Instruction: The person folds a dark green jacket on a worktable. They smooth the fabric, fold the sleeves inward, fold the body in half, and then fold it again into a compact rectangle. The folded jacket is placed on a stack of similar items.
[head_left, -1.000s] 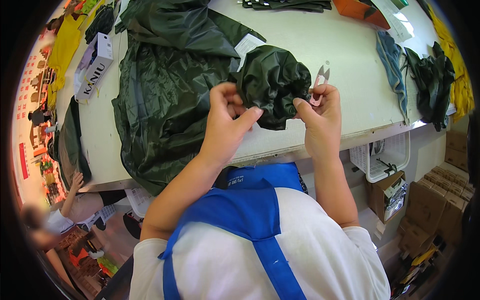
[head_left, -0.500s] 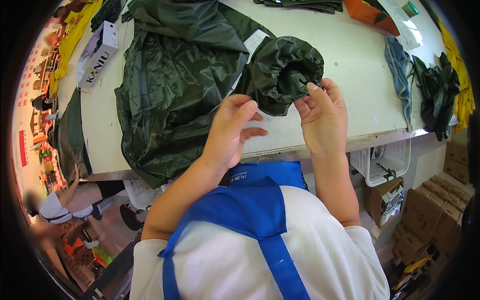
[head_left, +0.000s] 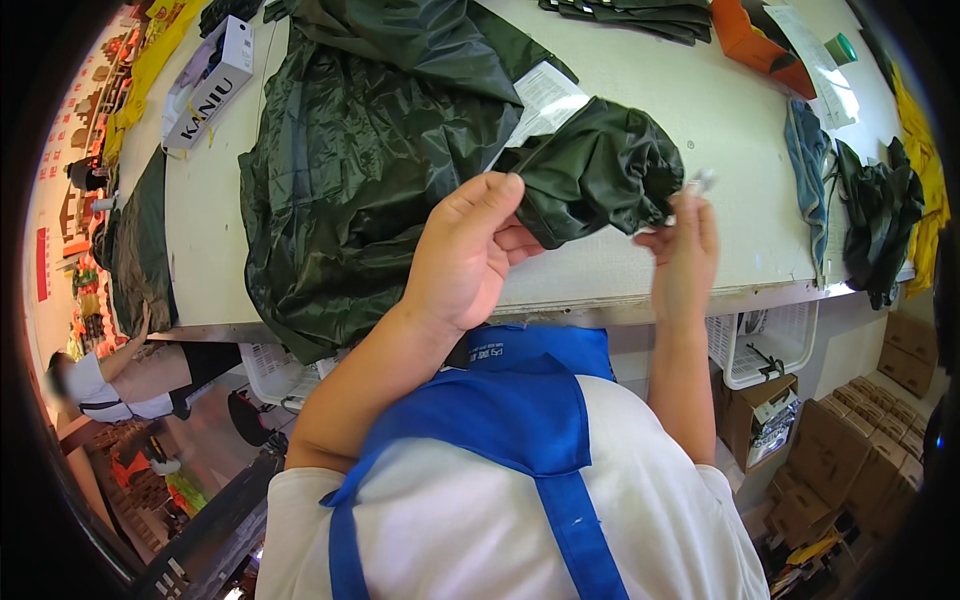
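Observation:
A dark green, shiny garment point(head_left: 360, 170) is spread over the table in front of me. Its sleeve point(head_left: 590, 180) reaches right and ends in a gathered elastic cuff point(head_left: 660, 175). My left hand point(head_left: 462, 250) is closed on the sleeve's near edge, thumb on top and fingers curled below. At the cuff's right rim is my right hand point(head_left: 685, 245), slightly blurred, with fingertips pinched together. A small whitish blur shows by those fingertips; what it is cannot be made out. A white printed sheet point(head_left: 548, 100) lies partly under the sleeve.
The white table point(head_left: 740, 245) has a printed box point(head_left: 208, 95) at left. An orange box point(head_left: 755, 45), green-topped roll point(head_left: 840, 48), blue cloth point(head_left: 805, 170) and dark fabric point(head_left: 880, 205) lie right. Below are a white basket point(head_left: 765, 350) and cartons point(head_left: 850, 440). A person point(head_left: 115, 385) stands left.
My left hand has moved in from beside the sleeve and closed on it. My right hand has shifted right, and the cuff's opening has turned from facing me toward the right.

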